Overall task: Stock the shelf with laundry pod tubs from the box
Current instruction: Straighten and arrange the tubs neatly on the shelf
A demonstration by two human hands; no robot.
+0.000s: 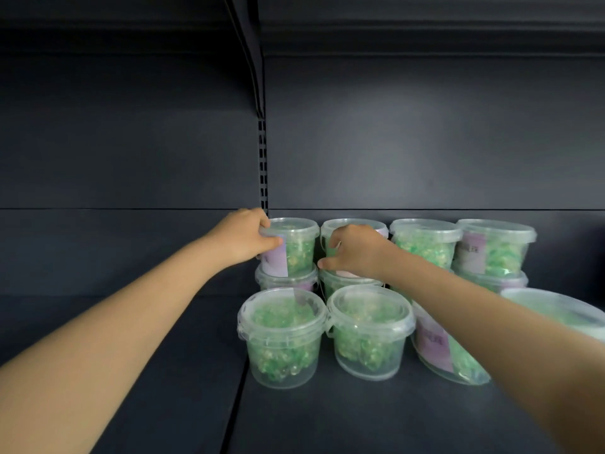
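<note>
Stocking was judged to be well advanced. A back row of clear laundry pod tubs, stacked two high, was seen on the dark shelf (360, 417) at the centre and right of the frame. A front-left tub (282, 335) and a front-right tub (370, 329) were set ahead of it. A tilted tub (438, 347) was seen at lower right, partly hidden by the forearm and not yet set upright. The left part of the shelf was not yet filled. The box was not in view, so the remaining quantity could not be determined.

The left hand (248, 239) was closed round the top-left tub (299, 247), with the thumb across its lilac label (276, 262). The right hand (355, 252) was curled over the neighbouring top tub (347, 223). The lettering on the labels could not be read, and no brand was identified.
</note>
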